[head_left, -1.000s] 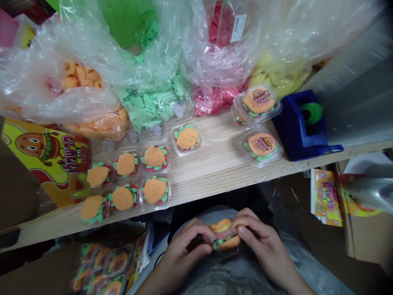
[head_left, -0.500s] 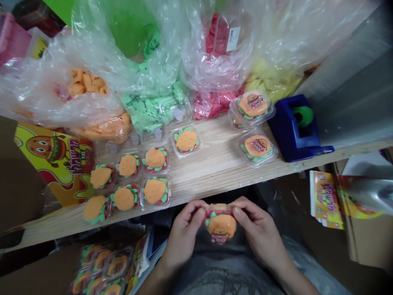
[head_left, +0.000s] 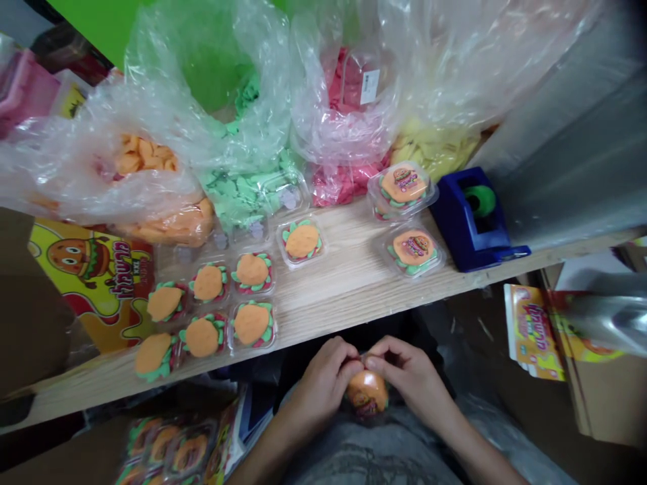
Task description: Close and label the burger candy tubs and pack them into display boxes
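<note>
Over my lap, both hands pinch the far edge of a clear plastic box [head_left: 368, 394] with an orange, burger-shaped candy inside and a printed burger label on its lid. My left hand [head_left: 331, 374] has thumb and fingers closed on that edge. Close beside it, my right hand [head_left: 404, 374] grips the same edge, fingertips nearly touching the left ones. The fingers cover the edge itself. Two labelled burger boxes, one [head_left: 403, 190] at the back and another [head_left: 413, 252] in front of it, stand on the wooden shelf [head_left: 323, 296] ahead.
Several open burger boxes [head_left: 253, 323] stand at left on the shelf. Behind them are plastic bags of orange [head_left: 146, 153], green [head_left: 237, 195], red [head_left: 344, 182] and yellow pieces [head_left: 435, 149]. A blue tape dispenser [head_left: 472, 219] stands right. Packed burger boxes [head_left: 189, 453] lie lower left.
My hands have come closer together along the box's far edge. The box has tilted, and its label now sits lower between them. The whole view has shifted slightly.
</note>
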Demonstrator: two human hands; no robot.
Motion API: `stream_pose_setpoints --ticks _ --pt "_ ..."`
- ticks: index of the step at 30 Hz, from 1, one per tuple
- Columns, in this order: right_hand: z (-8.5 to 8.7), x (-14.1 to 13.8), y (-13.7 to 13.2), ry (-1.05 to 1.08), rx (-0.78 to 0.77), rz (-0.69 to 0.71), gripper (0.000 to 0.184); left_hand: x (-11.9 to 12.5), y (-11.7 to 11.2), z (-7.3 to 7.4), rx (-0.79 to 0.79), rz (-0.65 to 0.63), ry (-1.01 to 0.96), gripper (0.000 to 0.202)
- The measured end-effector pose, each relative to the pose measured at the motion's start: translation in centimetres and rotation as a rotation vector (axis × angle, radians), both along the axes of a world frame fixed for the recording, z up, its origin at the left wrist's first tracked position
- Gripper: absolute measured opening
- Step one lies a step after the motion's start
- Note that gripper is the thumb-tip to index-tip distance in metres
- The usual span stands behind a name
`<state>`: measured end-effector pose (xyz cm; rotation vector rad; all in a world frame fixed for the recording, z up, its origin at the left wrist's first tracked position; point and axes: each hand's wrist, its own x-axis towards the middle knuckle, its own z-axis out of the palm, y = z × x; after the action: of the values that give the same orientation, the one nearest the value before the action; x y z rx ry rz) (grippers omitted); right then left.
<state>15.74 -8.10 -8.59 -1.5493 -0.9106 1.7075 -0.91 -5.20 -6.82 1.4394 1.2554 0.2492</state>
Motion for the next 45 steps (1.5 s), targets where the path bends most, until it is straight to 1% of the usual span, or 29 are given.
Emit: stream_pose_setpoints --ticks 2,4,8,10,13,15,16,18,21,22,24,26,28,30,31,32,34,36,37,39,41,43,45 --pt "-0.7 0.0 -1.0 0.003 -0.003 -0.011 0.014 -0.6 -0.7 -0.3 -0.010 0.048 0.028 0.014" --pt "-0.9 0.2 -1.7 0.050 -0.011 -0.010 0.014 -1.4 -1.8 -0.5 -0.013 0.151 0.060 0.016" --pt "0.0 -0.1 -1.8 0.134 -0.034 0.003 0.016 -2.7 -3.9 -0.5 0.011 0.364 0.043 0.017" --pt "0.4 -0.4 -1.4 0.160 -0.031 -0.012 0.018 -2.9 -4.2 0.0 0.012 0.402 0.002 0.015" --pt "0.5 -0.9 -0.4 0.221 -0.042 -0.060 0.019 -2.9 -3.4 0.7 -0.063 0.388 -0.083 0.016" --pt "0.4 -1.2 0.5 0.243 -0.044 -0.090 0.018 -2.7 -2.3 1.0 -0.113 0.426 -0.132 0.017" --pt "0.3 -1.3 1.1 0.246 -0.037 -0.111 0.019 -2.6 -1.7 1.0 -0.124 0.487 -0.155 0.018" --pt "0.5 -1.5 2.2 0.251 -0.009 -0.167 0.022 -2.1 -0.6 0.9 -0.119 0.652 -0.230 0.023" --pt "1.4 -1.7 2.9 0.280 0.035 -0.233 0.027 -1.1 0.5 0.6 -0.080 0.882 -0.329 0.032" --pt "1.7 -1.7 2.9 0.290 0.045 -0.249 0.028 -0.8 0.6 0.5 -0.059 0.925 -0.340 0.034" --pt "2.0 -1.8 2.5 0.310 0.054 -0.280 0.024 -0.4 0.4 0.5 -0.027 0.955 -0.347 0.036" --pt "2.0 -1.7 2.1 0.333 0.055 -0.316 0.020 -0.3 0.0 0.3 -0.030 0.937 -0.373 0.036" --pt "1.8 -1.4 1.9 0.360 0.046 -0.335 0.019 -0.5 -0.5 0.1 -0.073 0.924 -0.411 0.036" --pt "1.6 -0.7 1.9 0.343 0.053 -0.310 0.020 -0.9 -0.9 -0.4 -0.137 0.901 -0.432 0.041" --pt "1.5 -0.1 1.9 0.309 0.064 -0.269 0.019 -1.2 -1.1 -0.7 -0.176 0.867 -0.429 0.044" --pt "1.5 0.5 1.9 0.265 0.080 -0.205 0.019 -1.5 -1.3 -0.9 -0.211 0.804 -0.415 0.045" --pt "1.5 1.8 1.8 0.162 0.106 -0.044 0.019 -2.1 -1.6 -1.5 -0.221 0.570 -0.344 0.039" --pt "1.6 2.7 1.5 0.069 0.117 0.120 0.019 -2.6 -1.8 -1.9 -0.170 0.340 -0.261 0.023" --pt "1.7 3.0 1.4 0.035 0.122 0.192 0.019 -2.7 -1.8 -2.0 -0.134 0.265 -0.230 0.017" --pt "1.8 3.1 1.3 -0.013 0.144 0.299 0.019 -2.7 -1.7 -1.9 -0.057 0.201 -0.193 0.012" --pt "1.8 2.7 1.3 -0.028 0.185 0.361 0.021 -2.6 -1.4 -1.6 0.033 0.151 -0.181 0.016" --pt "1.7 2.2 1.3 -0.025 0.221 0.390 0.022 -2.5 -0.9 -1.3 0.125 0.076 -0.175 0.019" --pt "1.4 1.7 1.0 -0.008 0.231 0.389 0.022 -2.7 -0.7 -1.2 0.166 0.023 -0.170 0.017"
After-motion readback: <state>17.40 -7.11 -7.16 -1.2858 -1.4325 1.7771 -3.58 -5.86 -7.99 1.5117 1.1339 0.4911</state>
